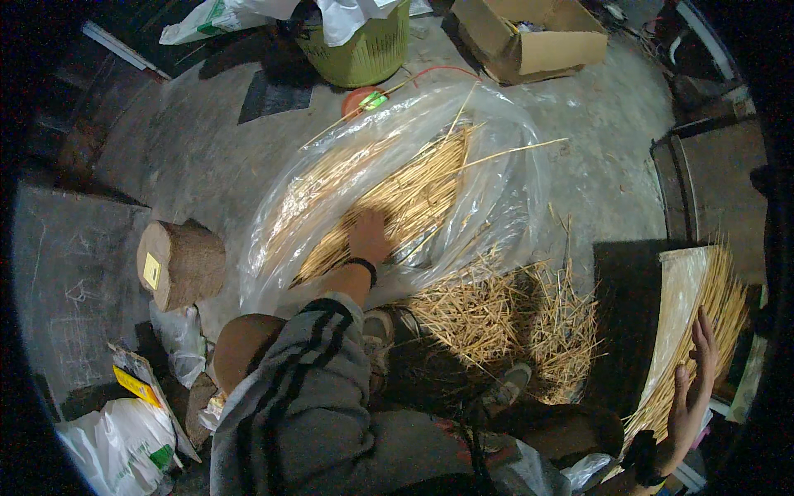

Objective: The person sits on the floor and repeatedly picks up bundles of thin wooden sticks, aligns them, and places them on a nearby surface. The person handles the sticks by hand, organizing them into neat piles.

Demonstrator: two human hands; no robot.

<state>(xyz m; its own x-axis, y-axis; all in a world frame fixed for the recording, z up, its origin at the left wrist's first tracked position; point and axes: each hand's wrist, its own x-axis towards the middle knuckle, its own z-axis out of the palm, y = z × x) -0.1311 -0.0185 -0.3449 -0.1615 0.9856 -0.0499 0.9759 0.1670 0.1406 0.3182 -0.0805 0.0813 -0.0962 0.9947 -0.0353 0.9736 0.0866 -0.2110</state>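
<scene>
Long straw stalks [428,180] lie bundled in an opened clear plastic bag [496,217] on the floor. My left hand [370,235] reaches down onto these stalks; its fingers are blurred and dark, so whether they grip any is unclear. At the right, my right hand [695,372] is raised with its fingers apart beside another sheaf of straw [722,310], which rests along a pale curved board or sheet [679,291]. Nothing shows within that hand. Short broken straw [496,310] is heaped near my feet, between the bag and me.
A sawn log section [186,263] stands left of the bag. Beyond the bag are a green plastic basket [356,56], a small reddish round object [360,102] and an open cardboard box [533,46]. White plastic bags [121,443] lie at lower left.
</scene>
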